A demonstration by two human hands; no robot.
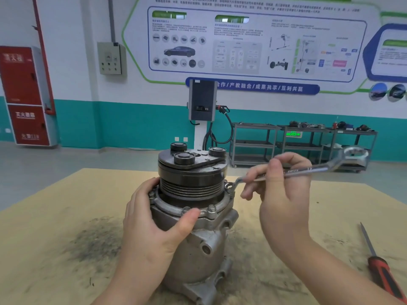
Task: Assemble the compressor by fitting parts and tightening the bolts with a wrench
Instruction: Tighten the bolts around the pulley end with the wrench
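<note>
The compressor (193,216) stands upright near the middle of the tan counter (55,216), its black grooved pulley (191,181) and clutch plate on top and its silver housing below, with a mounting foot toward the near edge. The left hand (152,219) wraps around the left side of the housing just under the flange ring, fingers curved behind it and the thumb pressed across the front rim beside a bolt (211,209). The right hand (284,190) grips the shaft of a combination wrench (295,170), fingers curled around it; the wrench's small ring end sits over a bolt on the right side of the flange, while its large open end points away to the right, raised above the counter. A dark smudge of grime marks the counter left of the compressor. A screwdriver (383,274) with a red and black handle lies on the counter at the far right, well apart from both hands. Beyond the counter a charging post (202,102) stands against a white and teal wall, with grey metal carts (304,144) to its right and a red cabinet (24,95) at the left.
</note>
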